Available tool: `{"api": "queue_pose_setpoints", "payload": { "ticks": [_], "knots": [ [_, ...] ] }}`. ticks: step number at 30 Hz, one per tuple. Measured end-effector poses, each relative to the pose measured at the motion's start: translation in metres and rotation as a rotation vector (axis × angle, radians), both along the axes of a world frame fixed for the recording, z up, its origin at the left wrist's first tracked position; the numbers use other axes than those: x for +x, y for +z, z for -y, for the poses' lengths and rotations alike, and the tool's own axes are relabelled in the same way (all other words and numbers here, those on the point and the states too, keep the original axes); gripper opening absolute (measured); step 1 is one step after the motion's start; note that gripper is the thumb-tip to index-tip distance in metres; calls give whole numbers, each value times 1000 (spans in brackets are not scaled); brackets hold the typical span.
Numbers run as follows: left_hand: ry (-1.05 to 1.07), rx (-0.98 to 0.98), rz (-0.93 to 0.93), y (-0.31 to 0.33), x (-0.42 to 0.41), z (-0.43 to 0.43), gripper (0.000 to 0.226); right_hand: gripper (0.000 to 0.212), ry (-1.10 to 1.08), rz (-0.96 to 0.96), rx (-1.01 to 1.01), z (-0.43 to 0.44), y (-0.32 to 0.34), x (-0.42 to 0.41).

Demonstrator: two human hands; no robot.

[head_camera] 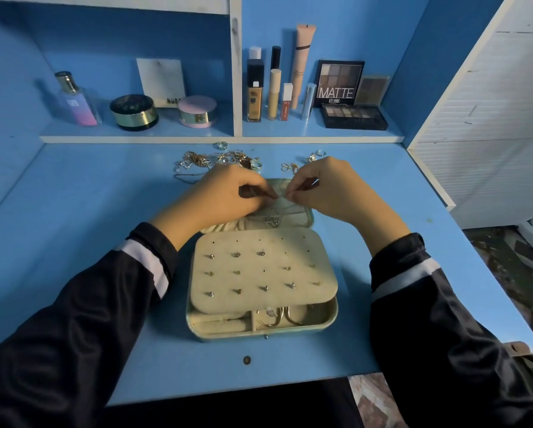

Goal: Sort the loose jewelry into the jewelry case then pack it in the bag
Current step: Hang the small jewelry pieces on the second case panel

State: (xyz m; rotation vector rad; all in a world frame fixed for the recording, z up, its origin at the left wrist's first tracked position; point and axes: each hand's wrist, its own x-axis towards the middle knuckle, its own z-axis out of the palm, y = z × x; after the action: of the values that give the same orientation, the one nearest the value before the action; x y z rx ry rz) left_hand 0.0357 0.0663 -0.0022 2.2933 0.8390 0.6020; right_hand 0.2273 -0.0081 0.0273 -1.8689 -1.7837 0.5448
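Left grip [228, 193] and right grip [327, 186] each pinch a thin necklace [273, 221] over the open jewelry case [191, 316] mid-worktop [73, 242]; loose jewelry [203, 160] lies near the far edge.

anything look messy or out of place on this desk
A tangled heap of chains and rings lies loose behind the jewelry case, with a few rings apart to its right. The left hand and right hand pinch a necklace.

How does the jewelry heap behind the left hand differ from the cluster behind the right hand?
The heap is far bigger than the cluster. The heap holds tangled chains; the cluster shows only a few rings and small gold pieces. Both lie loose on the desk, outside the case.
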Motion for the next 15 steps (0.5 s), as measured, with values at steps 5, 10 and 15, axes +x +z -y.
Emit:
{"api": "queue_pose_setpoints", "payload": {
  "ticks": [5,10,15],
  "knots": [
    [6,-73,-21,-2,-5,1,16,10,54,11,-40,2,1,-5],
    [-43,-98,-16,2,-13,0,18,12,122,-28,-40,9,2,-1],
    [-95,-13,-95,-1,-17,-4,17,16,260,-84,-33,15,3,-3]
  ]
}}
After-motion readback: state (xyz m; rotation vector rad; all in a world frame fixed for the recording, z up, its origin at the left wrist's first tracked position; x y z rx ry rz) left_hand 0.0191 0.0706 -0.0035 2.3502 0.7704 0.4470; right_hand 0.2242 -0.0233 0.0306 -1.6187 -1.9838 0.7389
